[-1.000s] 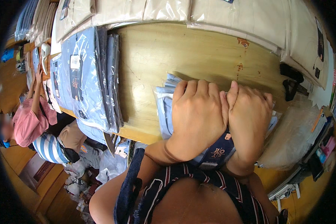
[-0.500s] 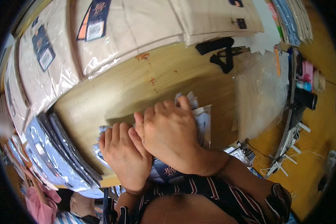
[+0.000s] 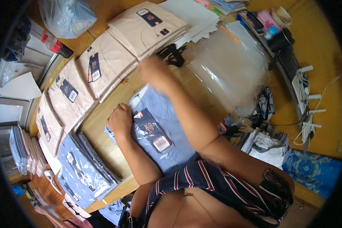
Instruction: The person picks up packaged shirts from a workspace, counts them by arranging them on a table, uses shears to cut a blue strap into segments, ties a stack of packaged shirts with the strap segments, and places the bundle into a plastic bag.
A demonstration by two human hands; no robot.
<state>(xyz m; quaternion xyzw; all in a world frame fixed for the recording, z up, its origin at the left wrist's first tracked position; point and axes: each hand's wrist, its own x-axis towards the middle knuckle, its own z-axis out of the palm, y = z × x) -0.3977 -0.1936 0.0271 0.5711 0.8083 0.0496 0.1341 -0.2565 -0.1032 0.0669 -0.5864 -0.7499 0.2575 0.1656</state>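
Left hand [image 3: 120, 120] curls its fingers at the left edge of the bagged blue shirt [image 3: 162, 114], grip unclear. Shirt lies on table [image 3: 101, 121]; uneven pressing could crease it or slide slick plastic. Right hand [image 3: 152, 72], blurred near far edge; can't tell fingers.

The bare left hand [image 3: 120, 118] is back-up, its fingers bent and knuckles raised, with the left forearm [image 3: 138, 155] slanting up and leftward behind it. The bare right hand [image 3: 154, 72], blurred, reaches farther forward; its finger pose is unclear. The right forearm [image 3: 190, 116] angles up and leftward from the bent elbow. The hands are apart.
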